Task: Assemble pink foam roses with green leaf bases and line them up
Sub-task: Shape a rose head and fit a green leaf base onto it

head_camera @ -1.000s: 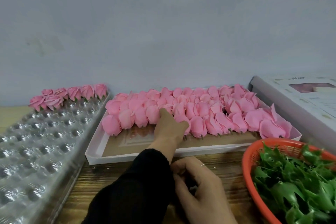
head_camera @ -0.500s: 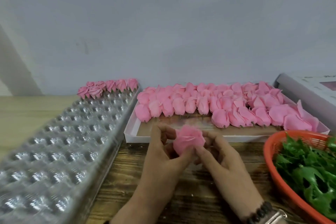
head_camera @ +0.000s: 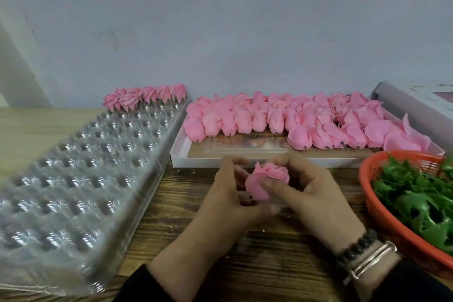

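rose in hand: one pink foam rose [head_camera: 266,182] held over the wooden table [head_camera: 186,206], just in front of the white tray [head_camera: 245,161]
left hand: left hand [head_camera: 226,200] curls round the rose's lower left side, fingers bent under it
right hand: right hand [head_camera: 307,191] pinches it from the right, thumb across the petals, fingers closed on the foam
change: a second ago the left hand was reaching into the tray's roses; half a second ago the bloom faced the camera, now it is turned more upright
meaning: pick done, probably the fitting step; whether a leaf base is on cannot tell, underside hidden
supply: loose roses [head_camera: 294,120] fill the tray; green leaf bases [head_camera: 421,193] in the orange basket [head_camera: 382,213], right
lined up: finished roses [head_camera: 144,95] sit at the far end of the clear blister tray [head_camera: 81,169]; most of its pockets unfilled, so early in the task
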